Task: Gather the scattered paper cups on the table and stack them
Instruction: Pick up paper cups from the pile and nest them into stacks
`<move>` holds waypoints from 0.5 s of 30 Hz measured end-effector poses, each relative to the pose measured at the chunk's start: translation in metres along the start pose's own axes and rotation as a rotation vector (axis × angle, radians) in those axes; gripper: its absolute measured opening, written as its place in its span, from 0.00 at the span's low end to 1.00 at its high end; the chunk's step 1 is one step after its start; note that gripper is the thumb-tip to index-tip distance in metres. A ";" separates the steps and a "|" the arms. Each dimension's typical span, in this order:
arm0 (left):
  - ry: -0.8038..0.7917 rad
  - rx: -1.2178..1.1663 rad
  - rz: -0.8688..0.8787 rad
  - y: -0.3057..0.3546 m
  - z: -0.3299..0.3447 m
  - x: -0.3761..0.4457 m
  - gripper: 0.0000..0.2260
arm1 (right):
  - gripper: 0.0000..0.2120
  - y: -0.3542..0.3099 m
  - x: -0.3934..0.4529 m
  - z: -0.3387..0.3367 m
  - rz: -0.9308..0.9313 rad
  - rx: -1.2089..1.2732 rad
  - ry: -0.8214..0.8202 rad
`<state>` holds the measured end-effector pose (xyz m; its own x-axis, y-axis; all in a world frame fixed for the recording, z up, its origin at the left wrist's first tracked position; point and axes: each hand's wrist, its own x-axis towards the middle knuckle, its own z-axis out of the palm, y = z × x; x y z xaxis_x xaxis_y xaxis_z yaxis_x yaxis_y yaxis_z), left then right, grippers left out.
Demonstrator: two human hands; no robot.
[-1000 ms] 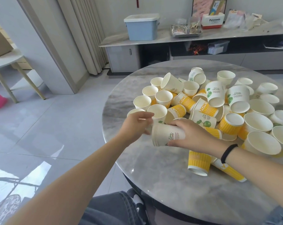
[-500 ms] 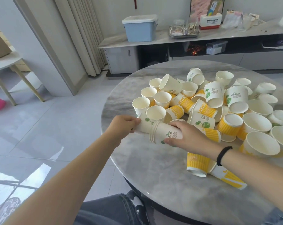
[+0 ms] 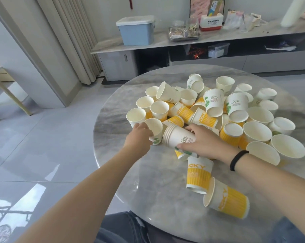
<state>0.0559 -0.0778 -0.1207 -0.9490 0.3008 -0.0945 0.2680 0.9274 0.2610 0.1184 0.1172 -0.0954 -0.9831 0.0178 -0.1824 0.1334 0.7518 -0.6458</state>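
The right hand (image 3: 203,144) gripped a nested stack of white leaf-print cups (image 3: 179,138), held on its side with the layered rims pointing left. The left hand (image 3: 139,135) closed around a single white cup (image 3: 155,132), whose open mouth tilted toward the stack's rims; the two were just beside each other, and whether they touched could not be told. A black wristband (image 3: 237,160) circled the right wrist.

Both held items sat at the near-left fringe of the heap of paper cups (image 3: 218,109) on the round marble table (image 3: 148,181). The heap filled the table's far and right parts. The marble between the heap and the table's left edge lay bare, as did the near part, apart from two yellow cups (image 3: 198,174) lying beside the right forearm, the nearer one close to the near rim.
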 end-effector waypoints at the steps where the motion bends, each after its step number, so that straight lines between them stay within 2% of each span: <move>1: 0.020 -0.027 -0.018 0.001 0.002 0.002 0.11 | 0.31 -0.001 0.000 0.000 0.002 -0.004 0.003; 4: 0.084 -0.242 -0.122 0.006 -0.003 0.001 0.09 | 0.29 -0.005 0.001 0.000 -0.011 -0.047 0.035; 8: 0.128 -0.537 -0.254 0.013 -0.024 -0.001 0.18 | 0.32 -0.006 0.004 0.000 -0.004 -0.061 0.089; 10: 0.156 -0.648 -0.304 0.015 -0.031 0.000 0.14 | 0.35 -0.003 0.006 0.001 -0.017 -0.036 0.072; 12: 0.097 -0.865 -0.347 0.016 -0.036 -0.002 0.11 | 0.36 -0.003 0.005 0.001 -0.040 0.014 0.056; 15: -0.114 -1.128 -0.312 0.017 -0.035 -0.006 0.12 | 0.35 -0.006 0.005 0.001 -0.114 0.065 0.074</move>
<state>0.0599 -0.0712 -0.0823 -0.9116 0.1667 -0.3757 -0.3269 0.2600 0.9086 0.1124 0.1121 -0.0931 -0.9986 -0.0146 -0.0516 0.0262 0.7074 -0.7063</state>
